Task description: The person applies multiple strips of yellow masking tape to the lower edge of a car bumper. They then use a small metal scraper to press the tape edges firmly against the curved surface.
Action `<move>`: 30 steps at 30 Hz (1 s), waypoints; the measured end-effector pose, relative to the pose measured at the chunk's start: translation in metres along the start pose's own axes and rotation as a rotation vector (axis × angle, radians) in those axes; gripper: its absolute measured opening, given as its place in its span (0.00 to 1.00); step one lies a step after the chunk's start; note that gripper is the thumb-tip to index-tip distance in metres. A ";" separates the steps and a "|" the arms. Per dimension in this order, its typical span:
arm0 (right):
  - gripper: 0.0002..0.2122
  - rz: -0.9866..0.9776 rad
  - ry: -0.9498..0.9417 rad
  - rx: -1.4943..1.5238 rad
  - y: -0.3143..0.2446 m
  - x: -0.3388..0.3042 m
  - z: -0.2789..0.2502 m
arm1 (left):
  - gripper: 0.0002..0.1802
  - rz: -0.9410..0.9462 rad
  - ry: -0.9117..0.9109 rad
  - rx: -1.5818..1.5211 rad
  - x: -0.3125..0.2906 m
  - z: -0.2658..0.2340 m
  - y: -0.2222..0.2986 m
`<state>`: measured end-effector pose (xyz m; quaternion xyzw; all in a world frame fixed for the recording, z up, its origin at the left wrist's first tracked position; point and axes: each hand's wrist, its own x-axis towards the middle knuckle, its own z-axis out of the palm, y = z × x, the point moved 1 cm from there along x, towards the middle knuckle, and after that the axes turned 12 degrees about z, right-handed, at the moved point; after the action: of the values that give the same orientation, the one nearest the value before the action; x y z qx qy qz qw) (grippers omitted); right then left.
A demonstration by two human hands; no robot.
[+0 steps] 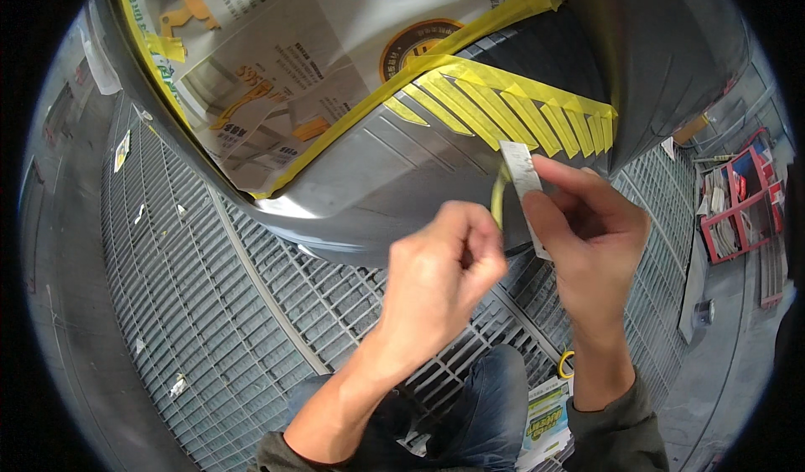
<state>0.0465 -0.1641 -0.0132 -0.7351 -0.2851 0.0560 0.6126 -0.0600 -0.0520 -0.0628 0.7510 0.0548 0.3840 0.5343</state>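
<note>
The yellow tape strip (498, 199) is btwn your L hand (444, 267) and R hand (594, 237), long axis approx 12 to 6 o'clock, w/ a slight bow. Its top end comes up to the L edge of the pale flat blade (521, 174); can't tell if it's stuck there or just passes behind. Blade's long axis runs from just short of 12 down to just short of 6, and its top end overlaps, in view, the btm tips of the yellow-taped slats (530, 121); contact unclear. Those slats are at 12 o'clock from the strip, mostly slanting 11 to 5, and your R hand is the nearer one.

L hand, at 7 o'clock from the strip, is closed: thumb & index pinch its btm end, other fingers curled in. R hand, at 4 o'clock, has the blade pinched btwn thumb & fingers along its R side.

Farther out: bare ridges (392, 141) at 10 o'clock on the grey panel (335, 191), w/ printed paper (285, 53) taped on beyond, also approx 10. Floor grating (193, 287) is below, tape roll (562, 365) at 5 by some printed sheets (549, 417), red rack (740, 206) at 3.
</note>
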 end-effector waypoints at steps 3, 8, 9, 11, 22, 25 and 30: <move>0.15 0.018 0.038 0.021 0.000 -0.007 -0.010 | 0.05 0.011 -0.070 0.012 -0.002 0.008 0.002; 0.16 -0.031 0.041 -0.035 -0.003 -0.002 -0.027 | 0.08 0.084 0.004 0.063 0.001 0.010 0.003; 0.16 -0.074 0.030 -0.060 -0.003 0.000 -0.028 | 0.10 0.120 0.036 0.074 0.001 0.009 0.003; 0.16 -0.161 0.016 -0.128 -0.004 0.007 -0.031 | 0.13 0.182 0.096 0.093 0.002 0.011 0.000; 0.16 -0.605 -0.059 -0.541 -0.040 0.039 -0.001 | 0.06 0.224 0.350 0.220 0.023 -0.007 -0.005; 0.15 -0.583 -0.058 -0.547 -0.043 0.039 0.006 | 0.18 0.332 0.332 0.405 0.033 -0.018 -0.016; 0.14 -0.561 -0.077 -0.543 -0.044 0.040 0.010 | 0.28 0.380 0.300 0.601 0.045 -0.032 -0.023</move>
<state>0.0599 -0.1321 0.0355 -0.7614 -0.5022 -0.1635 0.3759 -0.0417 0.0046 -0.0549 0.8064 0.1026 0.5485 0.1957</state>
